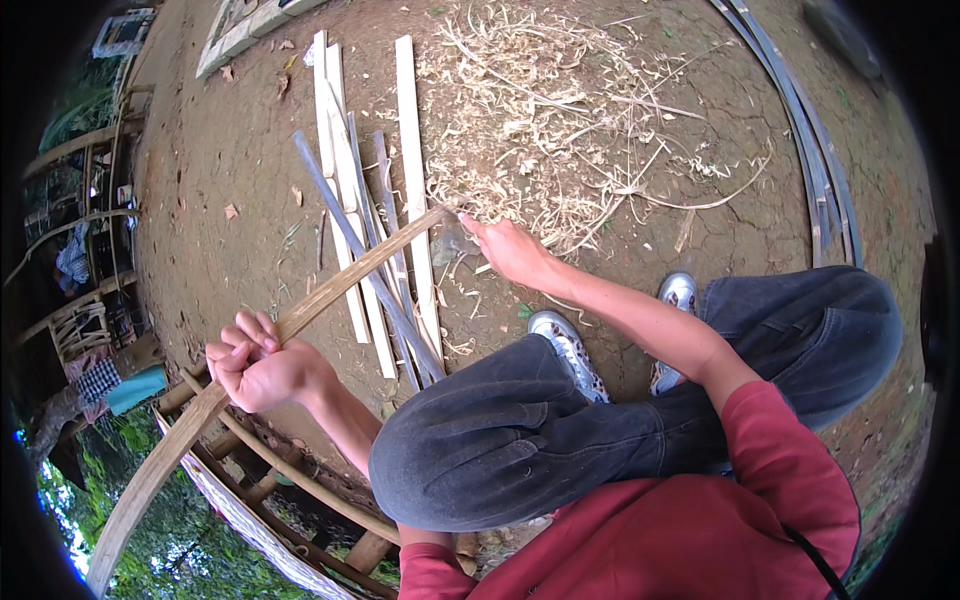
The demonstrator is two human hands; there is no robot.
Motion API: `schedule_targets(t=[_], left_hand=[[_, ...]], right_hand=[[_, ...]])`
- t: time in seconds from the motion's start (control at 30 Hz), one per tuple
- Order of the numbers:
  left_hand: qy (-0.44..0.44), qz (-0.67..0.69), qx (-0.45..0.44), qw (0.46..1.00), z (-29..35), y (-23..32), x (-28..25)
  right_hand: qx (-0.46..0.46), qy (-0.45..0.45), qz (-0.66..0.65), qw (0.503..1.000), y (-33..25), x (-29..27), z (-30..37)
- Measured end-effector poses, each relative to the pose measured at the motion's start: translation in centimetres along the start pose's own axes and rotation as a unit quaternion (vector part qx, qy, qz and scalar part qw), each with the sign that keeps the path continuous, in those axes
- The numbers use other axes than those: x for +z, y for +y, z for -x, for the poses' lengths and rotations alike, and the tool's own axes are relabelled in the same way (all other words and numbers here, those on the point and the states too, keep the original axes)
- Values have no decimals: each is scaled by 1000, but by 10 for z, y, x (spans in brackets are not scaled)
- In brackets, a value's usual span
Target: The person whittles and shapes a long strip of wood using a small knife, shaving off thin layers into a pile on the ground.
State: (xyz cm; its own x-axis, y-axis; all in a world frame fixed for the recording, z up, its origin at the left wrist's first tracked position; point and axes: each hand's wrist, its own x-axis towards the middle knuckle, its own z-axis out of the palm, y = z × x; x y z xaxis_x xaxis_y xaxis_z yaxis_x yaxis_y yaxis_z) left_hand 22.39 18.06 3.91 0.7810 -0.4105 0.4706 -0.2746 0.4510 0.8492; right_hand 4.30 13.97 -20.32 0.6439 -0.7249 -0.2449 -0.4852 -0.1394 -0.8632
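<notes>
A long, narrow bamboo strip (365, 262) runs slantwise from the lower left up to the middle of the view. My left hand (270, 370) is closed round it, fingers curled over the top, and its near part extends past that hand to the lower left. At the strip's far end is my right hand (508, 250), with the index finger pointing at the tip and close against it. The other fingers of that hand are bent and partly hidden; what they hold cannot be made out.
Pale wooden strips (412, 150) and grey-backed slats (345, 215) lie on the dirt ahead. Curly shavings (540, 90) cover the ground beyond my right hand. Long dark strips (805, 130) lie at far right. A bamboo frame (300, 490) stands at lower left, beside my bent knee.
</notes>
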Motion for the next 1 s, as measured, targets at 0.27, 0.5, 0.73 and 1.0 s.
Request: schedule_targets(t=[0.27, 0.5, 0.73, 1.0], left_hand=[[5, 1, -13, 1000, 1, 1, 6], [3, -10, -17, 1000, 0, 1, -5], [4, 22, -36, 999, -12, -3, -29], [3, 43, -52, 998, -12, -5, -43]], right_hand=[[25, 4, 57, 998, 2, -12, -25], [41, 41, 5, 998, -18, -54, -8], [-121, 50, 14, 991, -13, -22, 13], [-86, 36, -6, 996, -14, 2, 15]])
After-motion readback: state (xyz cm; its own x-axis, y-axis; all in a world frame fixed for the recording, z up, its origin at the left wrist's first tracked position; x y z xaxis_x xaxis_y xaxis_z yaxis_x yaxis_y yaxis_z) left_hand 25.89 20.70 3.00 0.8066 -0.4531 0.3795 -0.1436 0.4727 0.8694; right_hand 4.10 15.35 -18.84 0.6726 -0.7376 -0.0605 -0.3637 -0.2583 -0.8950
